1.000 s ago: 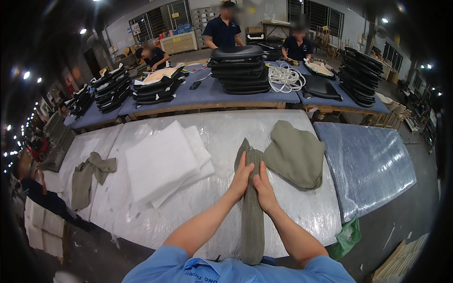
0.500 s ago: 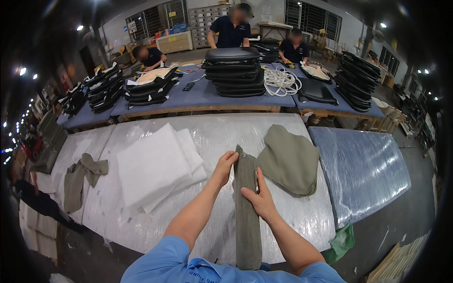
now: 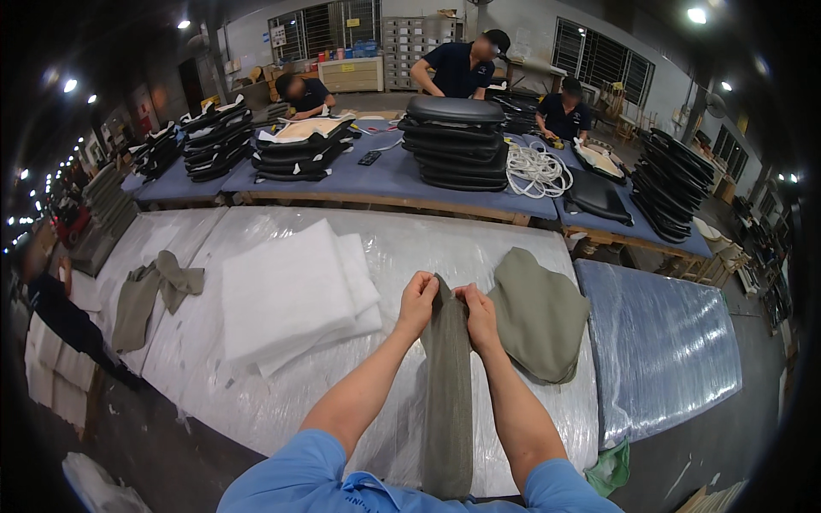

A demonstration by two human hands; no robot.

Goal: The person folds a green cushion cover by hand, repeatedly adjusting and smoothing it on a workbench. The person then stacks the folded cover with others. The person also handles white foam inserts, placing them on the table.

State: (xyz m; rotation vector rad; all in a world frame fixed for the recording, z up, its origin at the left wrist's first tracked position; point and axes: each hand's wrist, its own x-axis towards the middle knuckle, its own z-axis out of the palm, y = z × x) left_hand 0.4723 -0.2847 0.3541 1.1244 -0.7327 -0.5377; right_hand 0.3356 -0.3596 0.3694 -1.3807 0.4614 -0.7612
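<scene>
A long, narrow olive-green fabric-covered piece (image 3: 448,402) runs from my body up to my fingers, upright in front of me. My left hand (image 3: 417,303) pinches the left corner of its far end. At the right corner of that end, my right hand (image 3: 479,315) grips the fabric with thumb and fingers together. Whatever is inside the cover is hidden. Just right of my right hand lies a rounded olive-green cushion (image 3: 542,318). Folded white batting sheets (image 3: 286,291) lie to the left, apart from my left hand.
Plastic film covers the pale work surface (image 3: 410,235). Crumpled olive-green cloth (image 3: 141,309) lies far left; a plastic-wrapped blue-grey slab (image 3: 667,342) is at right. Beyond, a blue table (image 3: 359,184) bears stacked black cushions (image 3: 453,145) and white rope (image 3: 537,169). Several people work nearby.
My right hand has slid from the strip's side up to its far end, closing on the corner. The view has shifted, so the surroundings sit slightly right and lower.
</scene>
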